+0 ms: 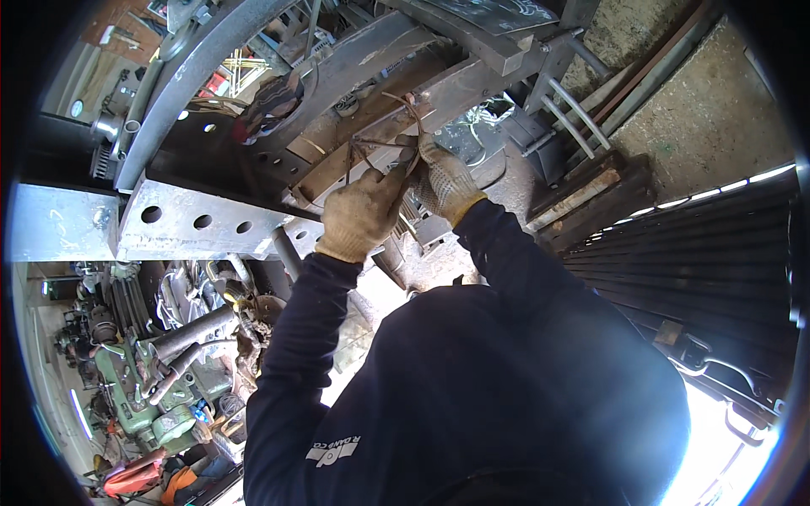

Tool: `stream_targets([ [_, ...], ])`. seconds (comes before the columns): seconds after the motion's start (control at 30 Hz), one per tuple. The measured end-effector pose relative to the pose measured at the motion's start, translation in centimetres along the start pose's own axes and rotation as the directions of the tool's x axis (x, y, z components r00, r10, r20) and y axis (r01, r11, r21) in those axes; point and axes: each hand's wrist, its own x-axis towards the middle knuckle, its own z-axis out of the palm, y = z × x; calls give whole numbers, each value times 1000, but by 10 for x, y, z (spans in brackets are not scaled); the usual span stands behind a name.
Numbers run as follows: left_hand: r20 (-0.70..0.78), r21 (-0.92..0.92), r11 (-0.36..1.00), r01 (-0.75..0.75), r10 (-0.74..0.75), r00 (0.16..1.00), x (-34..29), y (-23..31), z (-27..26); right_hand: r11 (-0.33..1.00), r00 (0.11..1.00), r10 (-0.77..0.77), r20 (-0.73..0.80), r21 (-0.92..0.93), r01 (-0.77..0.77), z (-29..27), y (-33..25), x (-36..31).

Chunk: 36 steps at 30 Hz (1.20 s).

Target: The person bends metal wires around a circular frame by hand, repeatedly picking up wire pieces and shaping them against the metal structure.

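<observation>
Both hands wear pale knitted work gloves and meet close together in front of me, above a steel frame. My left hand [359, 212] is closed, its fingertips brought up against the right hand's. My right hand [447, 175] is also closed, with its thumb side toward the left. Thin, rusty brown wire [411, 107] rises from between the hands and curves away to the upper left. More thin strands stick out beside the left fingers. The gloves hide where the strands are gripped and whether they are one piece.
A steel plate with round holes [177, 221] runs in from the left, under a large curved steel bar [173, 93]. Heavy beams [472, 42] cross beyond my hands. A green machine [126, 388] and piled tools fill the lower left. A dark corrugated shutter [700, 253] stands at right.
</observation>
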Motion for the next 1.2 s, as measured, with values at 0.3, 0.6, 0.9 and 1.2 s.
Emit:
stream_targets([
  [0.3,-58,86,996,25,-20,998,-2,12,0,998,997,55,46,-10,-55,-1,-17,-4],
  [0.6,-127,-798,561,221,-515,848,-19,2,-72,656,884,-467,32,-658,371,12,-68,-26],
  [0.9,357,-882,-463,85,-540,762,-57,-13,-110,965,953,-50,300,-230,123,69,-99,-50],
  [1.2,313,-949,-198,245,-685,658,-137,9,-137,863,923,163,348,-503,38,109,-61,-27],
])
